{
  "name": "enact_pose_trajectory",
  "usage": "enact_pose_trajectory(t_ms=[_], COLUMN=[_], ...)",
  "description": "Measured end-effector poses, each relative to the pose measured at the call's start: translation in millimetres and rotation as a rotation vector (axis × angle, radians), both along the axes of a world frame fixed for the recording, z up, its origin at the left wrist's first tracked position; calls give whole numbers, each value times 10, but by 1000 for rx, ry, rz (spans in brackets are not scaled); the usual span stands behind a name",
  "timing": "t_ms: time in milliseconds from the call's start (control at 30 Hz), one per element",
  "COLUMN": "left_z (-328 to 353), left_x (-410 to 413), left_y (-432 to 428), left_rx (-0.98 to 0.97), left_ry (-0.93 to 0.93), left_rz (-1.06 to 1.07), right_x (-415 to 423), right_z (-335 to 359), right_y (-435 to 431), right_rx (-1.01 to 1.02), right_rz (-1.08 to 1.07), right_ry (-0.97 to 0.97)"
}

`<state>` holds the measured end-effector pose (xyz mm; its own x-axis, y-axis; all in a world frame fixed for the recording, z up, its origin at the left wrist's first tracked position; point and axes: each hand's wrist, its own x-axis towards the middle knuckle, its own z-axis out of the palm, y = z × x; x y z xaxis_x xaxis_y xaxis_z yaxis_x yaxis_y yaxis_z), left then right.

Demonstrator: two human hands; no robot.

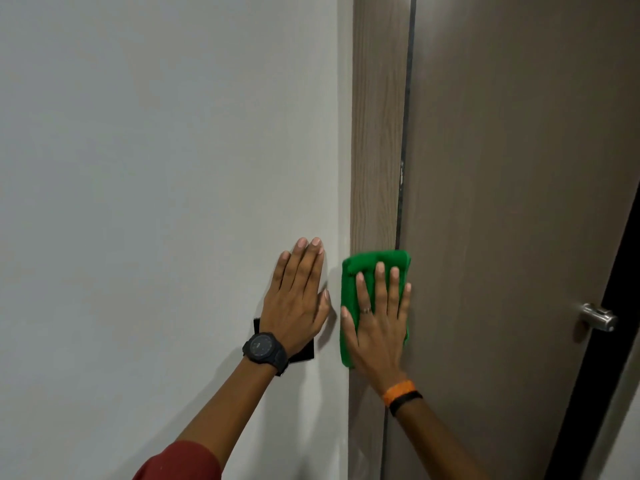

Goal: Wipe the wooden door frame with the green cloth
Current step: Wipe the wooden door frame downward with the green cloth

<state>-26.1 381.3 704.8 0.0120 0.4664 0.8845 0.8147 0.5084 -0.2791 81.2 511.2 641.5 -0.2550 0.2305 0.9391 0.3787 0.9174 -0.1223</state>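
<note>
A dark red sleeve (pixel 180 460) shows at the bottom edge on the left arm. Its wrist carries a black watch (pixel 265 351), and the left hand (pixel 298 296) lies flat and unclenched on the grey wall (pixel 156 168), partly covering a black wall plate (pixel 304 353). The right hand (pixel 375 327), with orange and black wristbands (pixel 401 393), presses with spread fingers on the green cloth (pixel 375 259), holding it against the wooden door frame (pixel 377 133). Beyond the frame stands the brown door (pixel 519 168) with its metal door handle (pixel 597 317).
</note>
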Motion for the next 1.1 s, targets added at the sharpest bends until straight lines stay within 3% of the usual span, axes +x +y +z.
enact_pose_trajectory(t_ms=[200,500,767,1100], left_z=[0,-373,-667,-1126], left_x=[115,311,394,419], left_y=[5,-18,-18,-42], left_rx=[-24,-100,-123,-215], left_ry=[-62,-156,-125,-102], left_rz=[41,126,150,146], right_x=[-116,161,-36,190], right_z=[432,-940,-185,-1596], right_y=[69,-73,61,-162], right_rx=[25,-70,-21,-136], right_rz=[3,25,-4,24], right_ry=[79,-122,-4,-163])
